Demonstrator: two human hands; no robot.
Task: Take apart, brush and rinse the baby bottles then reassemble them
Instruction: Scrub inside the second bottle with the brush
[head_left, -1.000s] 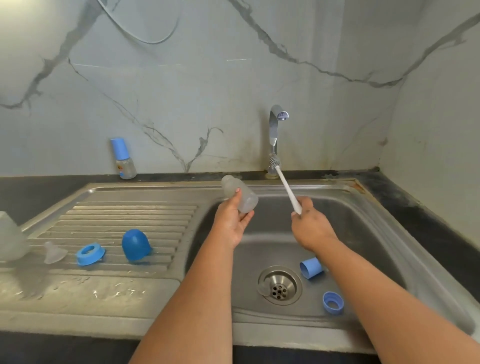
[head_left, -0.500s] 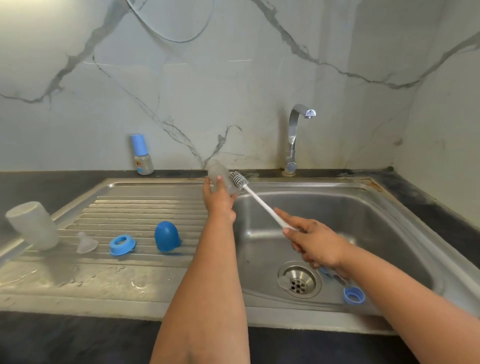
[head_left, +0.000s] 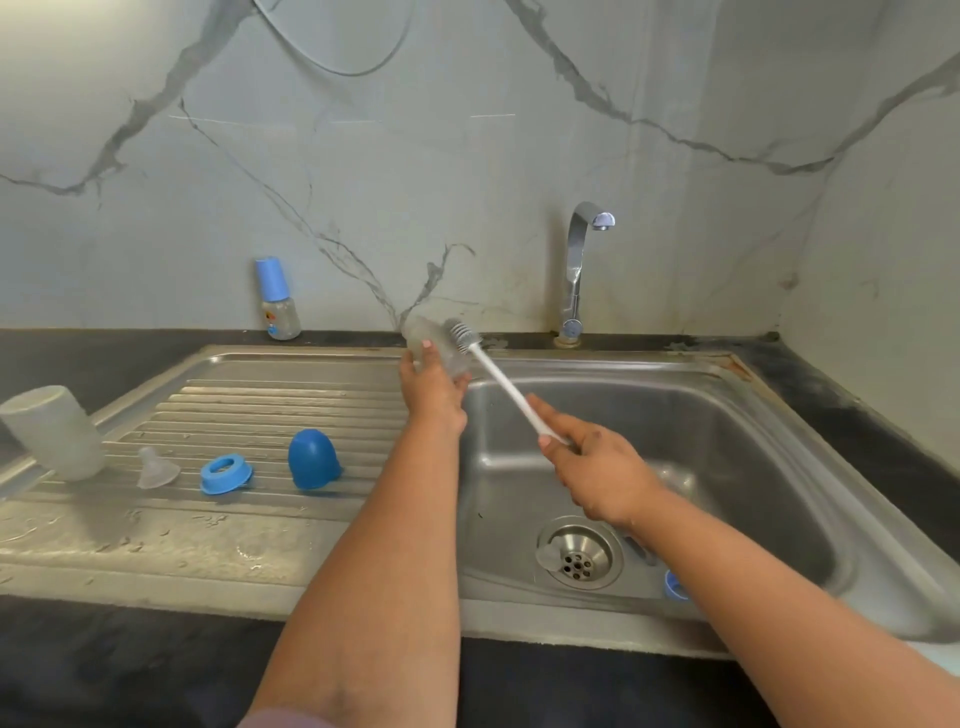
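My left hand (head_left: 431, 387) grips a small clear bottle body (head_left: 426, 340) above the sink's back rim, tilted. My right hand (head_left: 592, 462) holds the white handle of a bottle brush (head_left: 498, 376); its grey bristle head lies against the bottle's right side, outside it. On the ribbed drainboard (head_left: 270, 405) lie a larger frosted bottle body (head_left: 54, 431) upside down, a clear teat (head_left: 156, 467), a blue collar ring (head_left: 226, 473) and a blue cap (head_left: 311, 460). An assembled blue-capped bottle (head_left: 278, 301) stands at the wall.
The steel sink basin (head_left: 727, 441) has a drain (head_left: 579, 553) with a clear teat at its left edge and a blue ring (head_left: 674, 586) partly hidden by my right forearm. The tap (head_left: 579, 265) is off. A dark counter (head_left: 857, 415) surrounds the sink.
My left hand carried the bottle from above the basin to the back rim. My right hand swung the brush head from the tap's base leftward to the bottle. My view shifted left.
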